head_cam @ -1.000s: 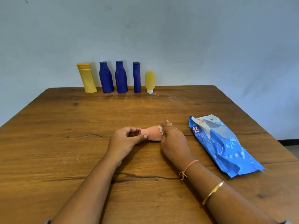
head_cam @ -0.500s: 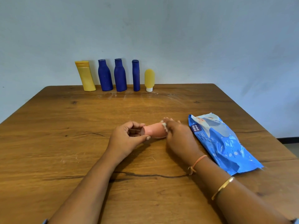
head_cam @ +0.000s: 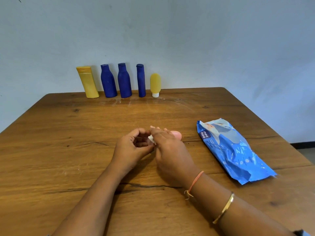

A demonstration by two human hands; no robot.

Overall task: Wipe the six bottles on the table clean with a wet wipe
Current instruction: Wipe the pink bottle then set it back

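Observation:
A small pink bottle [head_cam: 176, 134] lies on its side near the middle of the wooden table [head_cam: 68, 126], and only its right end shows. My left hand [head_cam: 133, 148] curls around its hidden left end. My right hand [head_cam: 170, 150] lies over the bottle's body and presses a white wet wipe [head_cam: 151, 139] against it, next to my left fingers. Along the far edge stand a yellow bottle [head_cam: 88, 82], three dark blue bottles [head_cam: 108, 81] [head_cam: 124, 81] [head_cam: 141, 81] and a small yellow tube [head_cam: 155, 83] on its white cap.
A blue pack of wet wipes [head_cam: 233, 150] lies flat to the right of my hands, its torn end pointing away from me. A pale wall rises directly behind the row of bottles. The table's right edge runs just past the pack.
My right hand slid the wipe leftward along the pink bottle, from its right end to my left fingers. The bottle's right end is now uncovered. My left hand stayed in place.

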